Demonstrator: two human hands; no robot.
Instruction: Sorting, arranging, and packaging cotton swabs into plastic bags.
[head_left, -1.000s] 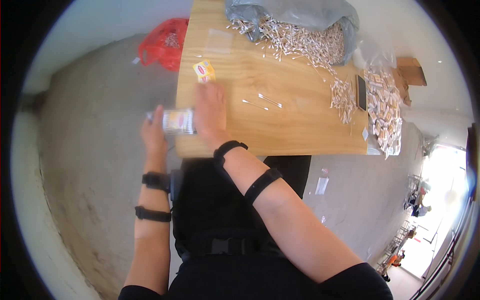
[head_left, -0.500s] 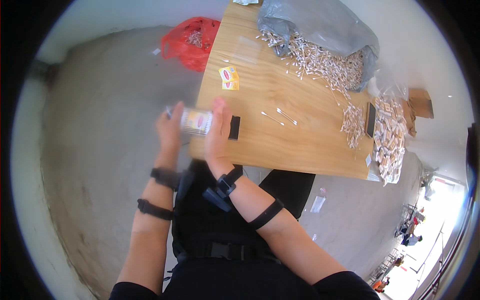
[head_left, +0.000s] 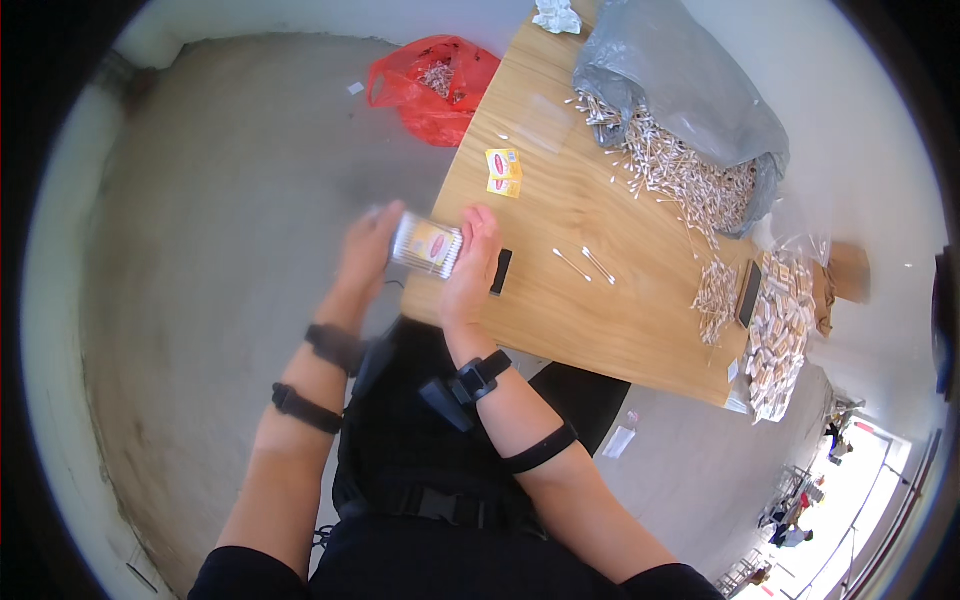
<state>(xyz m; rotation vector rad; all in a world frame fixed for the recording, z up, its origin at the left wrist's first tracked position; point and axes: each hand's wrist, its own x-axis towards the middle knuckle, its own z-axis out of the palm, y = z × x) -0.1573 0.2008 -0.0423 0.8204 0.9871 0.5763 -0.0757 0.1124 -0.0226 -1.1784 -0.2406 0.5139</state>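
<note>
A clear pack of cotton swabs [head_left: 427, 246] with a yellow label is held between my two hands, tilted over the table's left edge. My left hand [head_left: 368, 246] closes on the pack's left end, its fingers slightly smeared by motion. Against the opposite end presses my right hand [head_left: 474, 262], fingers together and bent around it. Beside the right hand a small black block [head_left: 501, 272] lies on the table. Farther up are yellow label cards [head_left: 503, 172]. A few loose swabs [head_left: 598, 266] lie to the right.
A grey plastic bag [head_left: 690, 80] spills a heap of swabs [head_left: 680, 165] across the wooden table [head_left: 560, 330]. Farther right are a smaller swab pile [head_left: 716, 300], a dark flat bar [head_left: 748, 293] and many stacked packs [head_left: 778, 340]. A red bag [head_left: 435, 90] stands beyond the left edge.
The view has shifted, so the table sits lower and farther right. The pack has tilted, its right end dipping, and both hands still hold it by the ends.
</note>
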